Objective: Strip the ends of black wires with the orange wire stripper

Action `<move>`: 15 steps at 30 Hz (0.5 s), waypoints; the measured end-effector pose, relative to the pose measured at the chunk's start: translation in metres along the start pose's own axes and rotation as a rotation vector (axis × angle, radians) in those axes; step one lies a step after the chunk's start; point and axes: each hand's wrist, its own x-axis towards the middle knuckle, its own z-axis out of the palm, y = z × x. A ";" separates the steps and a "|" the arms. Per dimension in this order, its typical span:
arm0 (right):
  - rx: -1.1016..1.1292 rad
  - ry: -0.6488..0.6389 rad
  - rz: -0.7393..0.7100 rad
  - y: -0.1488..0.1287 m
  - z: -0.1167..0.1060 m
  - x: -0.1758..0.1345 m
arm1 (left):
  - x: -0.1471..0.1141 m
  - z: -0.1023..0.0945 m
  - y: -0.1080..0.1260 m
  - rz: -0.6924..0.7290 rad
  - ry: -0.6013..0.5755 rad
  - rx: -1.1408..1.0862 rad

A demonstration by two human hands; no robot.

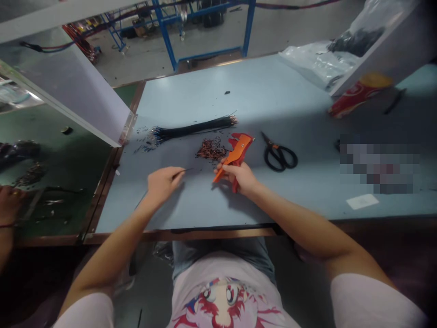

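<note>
Pinched in my left hand (164, 183) is a thin dark wire (188, 169), its end sticking out to the right and its tail showing by the wrist. My right hand (243, 176) is wrapped round the handles of an orange and red wire stripper (239, 149), whose head points up and away from me. Wire and tool are apart. Beyond my hands lies a long bundle of dark wires (198, 127) with bare ends at the right. A small heap of cut copper and insulation scraps (210, 149) sits between bundle and hands. Black-handled scissors (280, 155) rest right of the stripper.
At the back right stand a red can with a yellow lid (362, 93) and a clear plastic bag (317, 64). A white card (362, 201) lies at the right front. White partitions (92, 86) flank the table. Another person's hand (10, 205) is at the far left.
</note>
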 end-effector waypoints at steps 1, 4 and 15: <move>0.008 0.004 0.004 -0.002 0.000 0.000 | 0.007 0.018 0.009 -0.004 -0.100 -0.068; 0.028 0.011 -0.004 -0.009 -0.001 -0.001 | 0.033 0.057 0.031 0.047 -0.205 -0.217; -0.015 -0.058 0.031 -0.018 -0.006 -0.001 | 0.045 0.056 0.028 -0.146 0.283 -0.609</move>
